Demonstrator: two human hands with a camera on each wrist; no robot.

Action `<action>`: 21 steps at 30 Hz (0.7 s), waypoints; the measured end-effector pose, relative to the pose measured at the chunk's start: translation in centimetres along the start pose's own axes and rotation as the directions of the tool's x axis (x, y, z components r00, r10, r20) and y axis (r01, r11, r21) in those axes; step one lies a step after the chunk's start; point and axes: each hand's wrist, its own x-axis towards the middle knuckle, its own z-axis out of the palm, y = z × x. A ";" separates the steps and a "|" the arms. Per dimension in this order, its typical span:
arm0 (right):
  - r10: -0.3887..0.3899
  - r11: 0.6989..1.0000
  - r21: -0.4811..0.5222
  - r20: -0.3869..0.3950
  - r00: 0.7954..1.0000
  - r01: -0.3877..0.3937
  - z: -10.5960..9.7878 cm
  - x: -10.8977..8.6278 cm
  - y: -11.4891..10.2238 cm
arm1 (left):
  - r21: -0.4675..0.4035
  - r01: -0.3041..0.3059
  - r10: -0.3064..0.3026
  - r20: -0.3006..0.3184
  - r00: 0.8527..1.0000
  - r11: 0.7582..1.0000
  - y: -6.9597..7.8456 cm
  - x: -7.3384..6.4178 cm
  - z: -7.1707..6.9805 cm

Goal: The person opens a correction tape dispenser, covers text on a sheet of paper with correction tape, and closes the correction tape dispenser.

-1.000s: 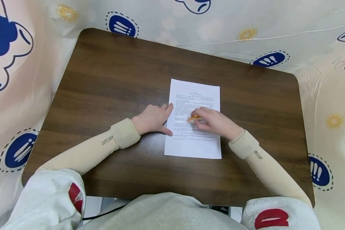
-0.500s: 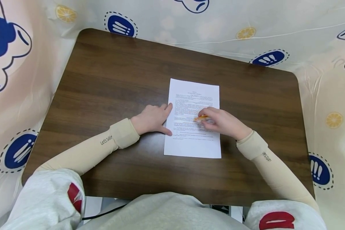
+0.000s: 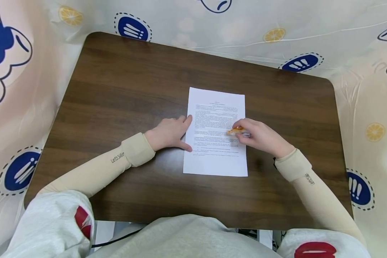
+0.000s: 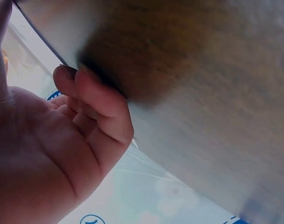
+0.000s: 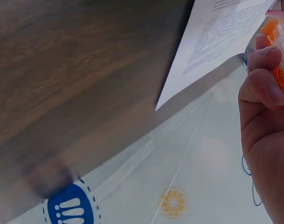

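A sheet of printed paper [image 3: 214,166] lies on the brown wooden table [image 3: 142,86]. My left hand [image 3: 169,133] rests at the sheet's left edge, thumb and forefinger spread apart with their tips on the paper. In the left wrist view the other fingers [image 4: 104,102] bend against the table top. Over the right part of the text, my right hand [image 3: 261,136] holds an orange and clear correction tape [image 3: 234,131], its tip pointing left at a line in mid-page. The right wrist view shows bent fingers around the correction tape [image 5: 282,56]; part of it falls outside that view.
A pale patterned curtain [image 3: 213,28] hangs behind and beside the table. The person's grey top [image 3: 187,236] is at the table's front edge, with a black cable [image 3: 116,240] below it.
My right hand has slid rightward across the page with the correction tape, along roughly one line of text. The left hand has stayed at the paper's left edge.
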 end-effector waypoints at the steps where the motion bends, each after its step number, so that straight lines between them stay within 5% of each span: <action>1: 0.004 1.000 -0.002 -0.001 1.000 -0.004 0.0 -0.1 0.1 | -0.008 0.000 0.000 -0.002 1.000 1.000 0.0 0.0 0.0; 13: -0.033 0.999 0.030 0.029 0.999 0.032 1.1 0.5 -0.7 | -0.125 0.012 -0.009 0.020 1.000 0.992 -0.3 0.0 -0.3; 21: -0.088 0.996 0.002 0.049 0.995 0.088 2.4 2.2 -2.2 | -0.113 0.009 -0.005 0.029 1.000 0.994 -0.4 0.1 -0.2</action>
